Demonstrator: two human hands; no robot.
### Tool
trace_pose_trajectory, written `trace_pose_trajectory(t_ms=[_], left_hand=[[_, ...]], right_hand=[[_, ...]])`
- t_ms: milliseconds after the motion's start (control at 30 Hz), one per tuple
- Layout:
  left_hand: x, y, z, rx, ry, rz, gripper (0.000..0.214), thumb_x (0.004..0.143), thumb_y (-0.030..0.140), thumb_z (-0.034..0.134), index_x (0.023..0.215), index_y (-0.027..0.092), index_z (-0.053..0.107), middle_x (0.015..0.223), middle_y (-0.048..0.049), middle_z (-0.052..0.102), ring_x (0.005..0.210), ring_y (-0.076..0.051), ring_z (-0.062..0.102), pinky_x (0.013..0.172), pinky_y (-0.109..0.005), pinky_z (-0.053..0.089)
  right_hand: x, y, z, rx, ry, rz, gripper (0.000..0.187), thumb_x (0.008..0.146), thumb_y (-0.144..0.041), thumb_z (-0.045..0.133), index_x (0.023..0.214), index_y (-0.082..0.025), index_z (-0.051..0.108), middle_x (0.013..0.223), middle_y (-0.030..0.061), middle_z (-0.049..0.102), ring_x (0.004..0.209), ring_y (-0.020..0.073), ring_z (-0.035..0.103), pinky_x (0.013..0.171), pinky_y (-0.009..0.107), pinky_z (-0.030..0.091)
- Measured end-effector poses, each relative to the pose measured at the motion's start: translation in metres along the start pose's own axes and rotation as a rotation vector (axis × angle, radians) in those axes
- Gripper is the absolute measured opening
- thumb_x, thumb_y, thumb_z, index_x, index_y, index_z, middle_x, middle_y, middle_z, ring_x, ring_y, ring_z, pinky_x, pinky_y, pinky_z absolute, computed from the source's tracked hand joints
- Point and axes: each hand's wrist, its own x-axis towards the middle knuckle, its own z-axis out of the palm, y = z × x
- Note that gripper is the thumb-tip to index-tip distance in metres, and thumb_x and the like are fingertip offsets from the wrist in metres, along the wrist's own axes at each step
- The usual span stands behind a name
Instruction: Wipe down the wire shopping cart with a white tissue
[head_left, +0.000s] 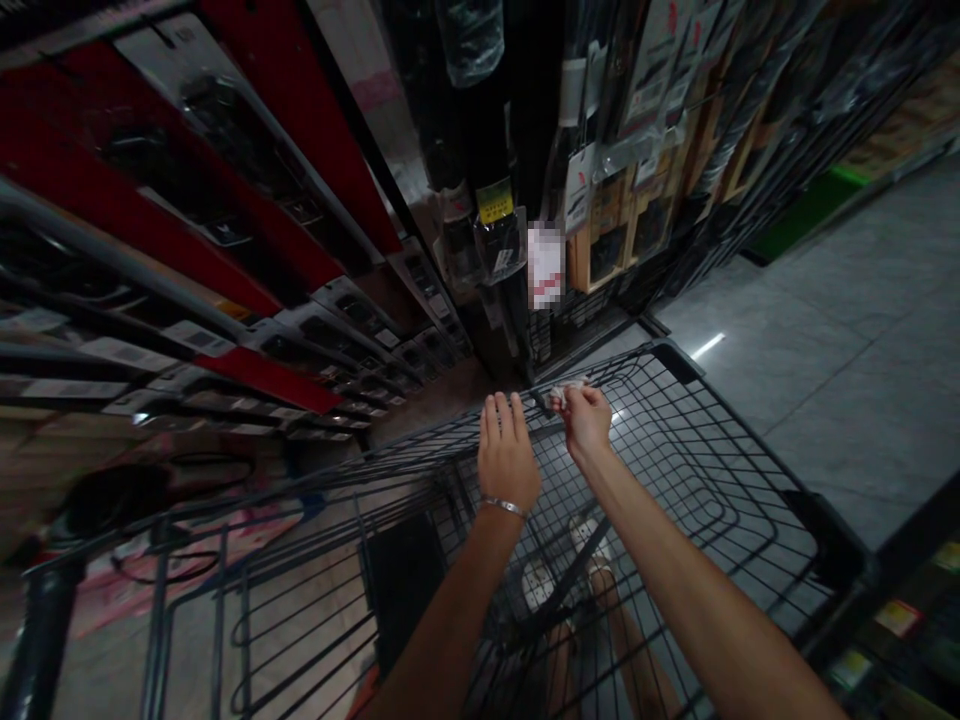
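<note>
A dark wire shopping cart [720,470] stands below me, its mesh basket under both my arms. My left hand [510,455] is at the cart's far side rim, palm down, with its fingers stretched out straight; a silver bracelet [504,507] circles the wrist. Just to its right, my right hand [589,422] is closed on a crumpled whitish cloth or tissue [568,392], at the same rim. Whether the crumpled piece touches the rim is hard to tell. Parts of the right fingers are hidden by the hand itself.
Packaged goods on red-backed shelves [300,200] rise at the left. Wooden-framed packages [600,240] and bagged items hang straight ahead. A grey tiled floor [840,340] runs to the right, with a green base [810,215] beyond. Shoes [538,585] show through the mesh.
</note>
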Motion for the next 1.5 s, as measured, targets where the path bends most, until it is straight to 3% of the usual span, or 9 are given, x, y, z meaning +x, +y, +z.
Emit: trace_pose_trajectory(t_ms=[233, 333, 433, 567, 700, 800, 1000, 1267, 1500], left_hand=[[-0.002, 0.0, 0.007, 0.033, 0.021, -0.004, 0.077, 0.071, 0.01, 0.05, 0.143, 0.001, 0.026, 0.148, -0.0236, 0.034, 0.14, -0.033, 0.028, 0.112, -0.048, 0.033], [-0.002, 0.0, 0.01, 0.035, 0.028, -0.006, 0.08, 0.07, 0.01, 0.049, 0.145, 0.002, 0.023, 0.149, -0.0227, 0.032, 0.141, -0.033, 0.026, 0.112, -0.05, 0.033], [-0.001, 0.001, 0.01, 0.034, 0.028, -0.009, 0.081, 0.069, 0.01, 0.049, 0.145, 0.001, 0.022, 0.149, -0.0233, 0.032, 0.141, -0.034, 0.025, 0.113, -0.051, 0.032], [0.0, 0.003, 0.008, 0.032, 0.025, -0.015, 0.078, 0.069, 0.01, 0.049, 0.143, -0.001, 0.026, 0.148, -0.0245, 0.034, 0.14, -0.035, 0.027, 0.113, -0.05, 0.032], [0.001, 0.003, 0.008, 0.042, 0.028, -0.019, 0.077, 0.07, 0.01, 0.05, 0.142, 0.0, 0.028, 0.147, -0.0235, 0.036, 0.139, -0.035, 0.029, 0.112, -0.049, 0.033], [0.001, 0.002, 0.008, 0.059, 0.025, -0.016, 0.075, 0.07, 0.01, 0.05, 0.142, -0.001, 0.03, 0.147, -0.0237, 0.037, 0.138, -0.036, 0.031, 0.112, -0.049, 0.033], [0.001, 0.002, 0.008, 0.059, 0.029, -0.013, 0.076, 0.07, 0.009, 0.048, 0.143, 0.001, 0.028, 0.147, -0.0231, 0.036, 0.14, -0.033, 0.028, 0.112, -0.05, 0.033], [0.001, 0.001, 0.01, 0.054, 0.039, -0.005, 0.075, 0.07, 0.01, 0.05, 0.142, -0.002, 0.03, 0.146, -0.0256, 0.036, 0.139, -0.035, 0.029, 0.113, -0.049, 0.032], [0.001, 0.001, 0.012, 0.059, 0.034, -0.011, 0.075, 0.072, 0.01, 0.05, 0.142, -0.001, 0.028, 0.147, -0.025, 0.035, 0.139, -0.035, 0.028, 0.114, -0.049, 0.031]], right_hand=[[0.05, 0.028, -0.023, -0.068, 0.132, 0.19, 0.009, 0.082, -0.02, 0.065, 0.079, -0.014, 0.058, 0.071, -0.003, 0.061, 0.057, 0.0073, 0.057, 0.053, 0.021, 0.05], [0.065, 0.032, -0.025, -0.092, 0.187, 0.24, 0.026, 0.091, -0.033, 0.057, 0.109, -0.015, 0.058, 0.103, 0.0047, 0.062, 0.084, 0.0143, 0.062, 0.072, 0.032, 0.055], [0.072, 0.027, -0.023, -0.098, 0.214, 0.271, 0.035, 0.091, -0.036, 0.057, 0.119, -0.017, 0.055, 0.119, 0.0078, 0.058, 0.1, 0.0195, 0.06, 0.083, 0.04, 0.053], [0.07, 0.012, -0.021, -0.086, 0.162, 0.302, 0.031, 0.091, -0.035, 0.057, 0.115, -0.016, 0.056, 0.112, 0.0064, 0.06, 0.092, 0.0167, 0.062, 0.077, 0.036, 0.055], [0.057, -0.009, -0.018, -0.06, 0.06, 0.283, 0.001, 0.085, -0.015, 0.057, 0.086, -0.014, 0.058, 0.073, -0.0012, 0.061, 0.059, 0.0084, 0.058, 0.052, 0.019, 0.052], [0.042, -0.025, -0.013, -0.039, -0.01, 0.241, 0.012, 0.076, -0.006, 0.056, 0.072, -0.017, 0.053, 0.057, -0.004, 0.056, 0.049, 0.0071, 0.054, 0.042, 0.013, 0.049], [0.016, -0.042, -0.001, -0.021, -0.092, 0.111, 0.013, 0.066, -0.005, 0.058, 0.067, -0.017, 0.054, 0.059, -0.0029, 0.059, 0.047, 0.007, 0.056, 0.04, 0.014, 0.048], [0.024, -0.022, -0.006, -0.057, 0.083, -0.027, 0.026, 0.058, -0.004, 0.06, 0.062, -0.02, 0.04, 0.052, -0.0078, 0.053, 0.044, 0.0068, 0.053, 0.041, 0.016, 0.047], [0.021, -0.012, -0.011, -0.142, 0.073, -0.199, 0.03, 0.059, -0.013, 0.062, 0.086, -0.021, 0.054, 0.086, -0.0051, 0.055, 0.071, 0.0068, 0.056, 0.065, 0.018, 0.051]])
